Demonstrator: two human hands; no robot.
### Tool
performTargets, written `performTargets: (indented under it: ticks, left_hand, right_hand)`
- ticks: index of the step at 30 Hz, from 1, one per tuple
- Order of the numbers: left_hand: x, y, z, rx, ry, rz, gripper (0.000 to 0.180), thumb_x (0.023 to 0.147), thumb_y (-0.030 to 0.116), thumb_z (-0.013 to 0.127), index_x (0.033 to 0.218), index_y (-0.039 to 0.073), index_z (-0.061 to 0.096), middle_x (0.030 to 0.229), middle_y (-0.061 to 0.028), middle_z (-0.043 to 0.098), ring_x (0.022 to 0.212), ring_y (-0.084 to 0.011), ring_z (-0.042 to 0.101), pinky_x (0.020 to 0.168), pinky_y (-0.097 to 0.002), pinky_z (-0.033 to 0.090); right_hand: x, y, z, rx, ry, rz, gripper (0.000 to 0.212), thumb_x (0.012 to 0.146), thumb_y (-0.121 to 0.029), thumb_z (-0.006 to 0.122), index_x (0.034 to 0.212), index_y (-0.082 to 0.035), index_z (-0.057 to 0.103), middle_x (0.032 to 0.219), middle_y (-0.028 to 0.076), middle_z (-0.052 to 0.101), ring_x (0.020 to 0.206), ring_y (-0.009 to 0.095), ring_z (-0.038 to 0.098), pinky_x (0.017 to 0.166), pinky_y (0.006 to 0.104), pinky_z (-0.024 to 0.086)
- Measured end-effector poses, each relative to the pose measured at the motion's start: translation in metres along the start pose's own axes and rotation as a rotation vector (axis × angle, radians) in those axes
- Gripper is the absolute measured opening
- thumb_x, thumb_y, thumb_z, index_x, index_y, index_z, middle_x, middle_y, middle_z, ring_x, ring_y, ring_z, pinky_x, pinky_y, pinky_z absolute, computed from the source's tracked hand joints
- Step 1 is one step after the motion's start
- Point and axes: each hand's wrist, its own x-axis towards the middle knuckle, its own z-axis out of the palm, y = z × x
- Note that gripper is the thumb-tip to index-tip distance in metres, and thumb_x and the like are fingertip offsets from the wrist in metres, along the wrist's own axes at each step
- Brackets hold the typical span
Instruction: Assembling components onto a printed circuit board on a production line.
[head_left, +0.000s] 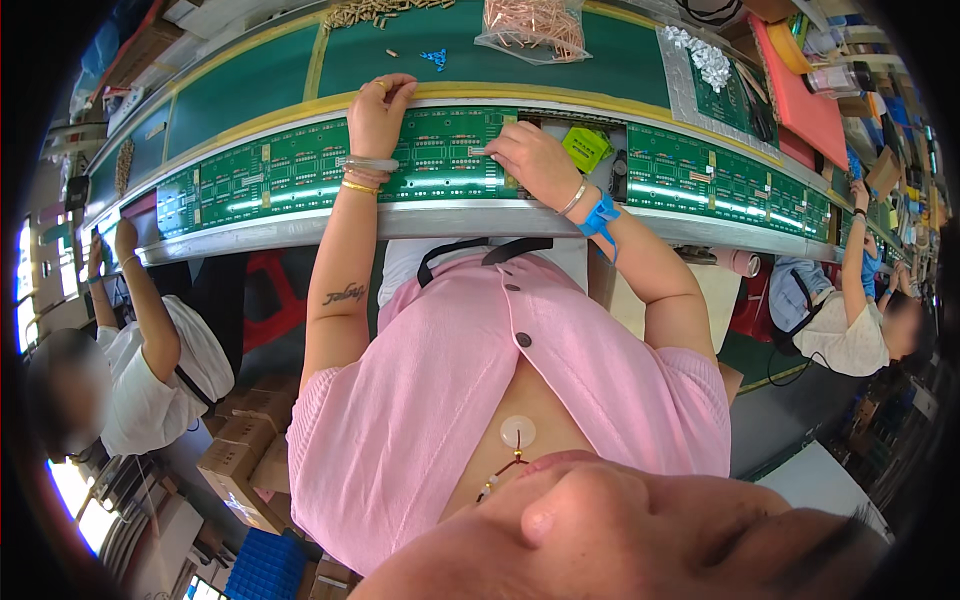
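Observation:
A green circuit board (440, 150) dotted with small components lies in front of me in a long metal-edged track. My left hand (378, 115) is at the board's far edge, thumb and fingers pinched together. What it pinches, if anything, is too small to see. Over the board's right part is my right hand (530, 158), its fingertips closed close to the surface. A tiny pale piece seems to show at those tips, but I cannot make out its kind. Blue small parts (434, 60) lie loose on the green bench just beyond my left hand.
More boards sit in the track: a left board (250, 185) and a right board (720, 190). A lime-green card (587, 150) is beside my right hand. Beyond lie brass-coloured parts (375, 12), a bag of copper-coloured parts (535, 28) and white parts (705, 58). People work on both sides.

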Motion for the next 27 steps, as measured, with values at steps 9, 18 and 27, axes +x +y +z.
performTargets:
  ticks: [9,18,27]
  left_hand:
    - [0.002,-0.009,0.000,0.184,0.016,0.303,0.014,0.081,0.013,0.063,0.093,0.008,0.068,0.089,-0.0063,0.063,0.077,-0.0159,0.061,0.068,-0.0261,0.048]
    - [0.000,-0.007,0.002,0.062,-0.015,0.160,0.014,0.078,0.012,0.062,0.090,0.009,0.069,0.086,-0.0051,0.064,0.083,-0.0220,0.058,0.075,-0.0321,0.046]
    - [-0.003,-0.002,0.003,-0.014,-0.030,0.048,0.012,0.076,0.014,0.066,0.086,0.008,0.069,0.082,-0.0068,0.065,0.075,-0.0201,0.061,0.070,-0.0300,0.047]
  right_hand:
    - [-0.001,0.000,0.000,-0.085,0.048,-0.084,0.018,0.071,-0.007,0.061,0.089,-0.009,0.062,0.078,0.006,0.050,0.079,0.025,0.051,0.068,0.0340,0.046]
    - [-0.003,0.003,-0.001,-0.208,-0.055,-0.146,0.020,0.072,-0.007,0.055,0.092,-0.009,0.062,0.083,0.005,0.053,0.083,0.023,0.053,0.072,0.0308,0.047]
    - [-0.030,-0.007,-0.013,-0.386,-0.039,-0.083,0.042,0.074,-0.006,0.050,0.115,-0.014,0.056,0.131,0.007,0.043,0.113,0.027,0.045,0.084,0.0359,0.045]
